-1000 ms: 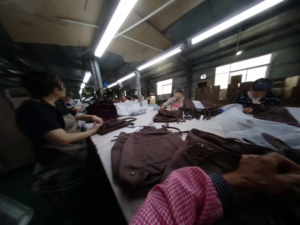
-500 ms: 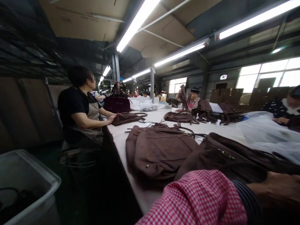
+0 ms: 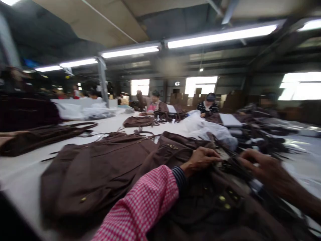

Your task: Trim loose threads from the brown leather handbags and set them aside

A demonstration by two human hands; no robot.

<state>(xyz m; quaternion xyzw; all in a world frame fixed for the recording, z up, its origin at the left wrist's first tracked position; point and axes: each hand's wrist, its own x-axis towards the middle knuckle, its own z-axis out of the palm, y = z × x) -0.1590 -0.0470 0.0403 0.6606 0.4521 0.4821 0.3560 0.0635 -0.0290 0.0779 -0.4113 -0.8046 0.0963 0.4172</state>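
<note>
A dark brown handbag (image 3: pixel 208 204) with gold-coloured fittings lies right in front of me, partly hidden by my sleeve. My left hand (image 3: pixel 202 159), in a pink checked sleeve with a striped cuff, is closed at the bag's upper edge, fingertips pinched together. Facing it on the right, my right hand (image 3: pixel 263 167) curls its fingers on a dark strap (image 3: pixel 233 164) of the bag; motion blurs it somewhat. A small white piece (image 3: pixel 255 184) shows below that hand. To the left, another brown bag (image 3: pixel 100 167) lies flat, partly overlapped by the first.
On the white table (image 3: pixel 110 124) lie more brown bags (image 3: pixel 139 121) and crumpled clear plastic (image 3: pixel 205 129). Further right is a heap of dark bags (image 3: pixel 263 137) with white sheets. A dark purple bag (image 3: pixel 27 112) stands left. Co-workers (image 3: pixel 208 105) sit across the table.
My view has swung to the right, so the table's contents appear further left. My right hand has come into view, and my left hand now shows pinched at the bag's edge.
</note>
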